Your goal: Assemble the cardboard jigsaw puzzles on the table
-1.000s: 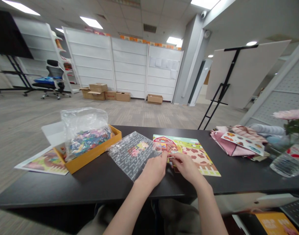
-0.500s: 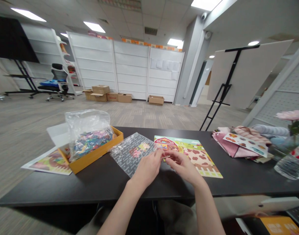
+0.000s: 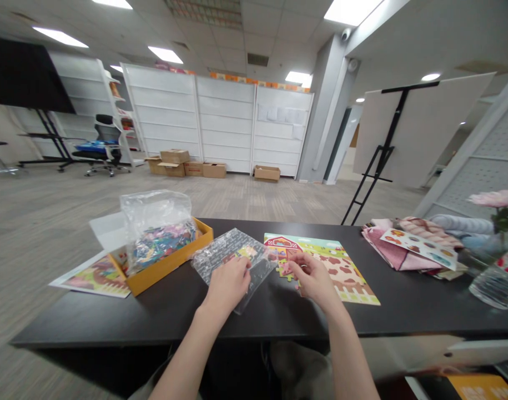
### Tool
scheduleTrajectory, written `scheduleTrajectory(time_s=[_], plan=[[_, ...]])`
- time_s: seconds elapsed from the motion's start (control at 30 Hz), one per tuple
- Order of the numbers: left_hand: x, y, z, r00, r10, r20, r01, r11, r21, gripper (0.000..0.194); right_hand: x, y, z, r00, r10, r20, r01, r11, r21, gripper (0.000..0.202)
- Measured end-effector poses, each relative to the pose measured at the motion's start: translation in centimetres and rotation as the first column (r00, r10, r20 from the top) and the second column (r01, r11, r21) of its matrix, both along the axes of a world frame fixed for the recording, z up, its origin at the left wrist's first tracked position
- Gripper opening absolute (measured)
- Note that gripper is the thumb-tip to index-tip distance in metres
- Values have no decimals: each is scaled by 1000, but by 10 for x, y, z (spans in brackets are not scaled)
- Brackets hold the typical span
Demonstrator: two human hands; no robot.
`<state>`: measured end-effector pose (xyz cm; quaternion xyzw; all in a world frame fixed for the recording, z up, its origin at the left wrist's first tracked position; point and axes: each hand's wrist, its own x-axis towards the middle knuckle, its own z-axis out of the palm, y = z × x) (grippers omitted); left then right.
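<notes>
My left hand (image 3: 227,284) rests over a clear plastic bag (image 3: 249,297), its fingers bent down onto loose puzzle pieces (image 3: 246,251) lying on it. Its fingertips are hidden, so whatever they grip cannot be seen. At the left part of a farm jigsaw puzzle (image 3: 341,266), my right hand (image 3: 314,280) pinches with thumb and forefinger at what looks like a small puzzle piece. Joined pieces with a jagged edge (image 3: 283,271) show beside those fingertips. The puzzle has a red barn, a brown-patched cow and a fence.
Left on the black table (image 3: 162,319) stands a yellow box (image 3: 170,266) holding a bag of colourful pieces (image 3: 164,241), with a picture sheet (image 3: 91,275) partly beneath. At right lie folded cloths (image 3: 391,250), a sticker sheet (image 3: 420,247) and a clear vase (image 3: 495,283) with a flower.
My hands, together over the puzzle's left edge before, are now apart. The left has moved left onto the plastic bag; the right stays by the puzzle. The view has shifted slightly.
</notes>
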<state>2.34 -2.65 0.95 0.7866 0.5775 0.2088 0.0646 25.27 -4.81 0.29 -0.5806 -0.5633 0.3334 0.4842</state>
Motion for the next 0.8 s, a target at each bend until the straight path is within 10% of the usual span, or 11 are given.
scheduleTrajectory(time_s=[0.43, 0.8], plan=[[-7, 6, -1, 887, -39, 459, -116, 946, 304, 12, -81, 27, -22, 952, 297, -78, -288, 951, 109, 41], [-13, 3, 2, 942, 34, 335, -116, 967, 228, 17, 7, 18, -14, 886, -131, 445, 87, 989, 118, 27]])
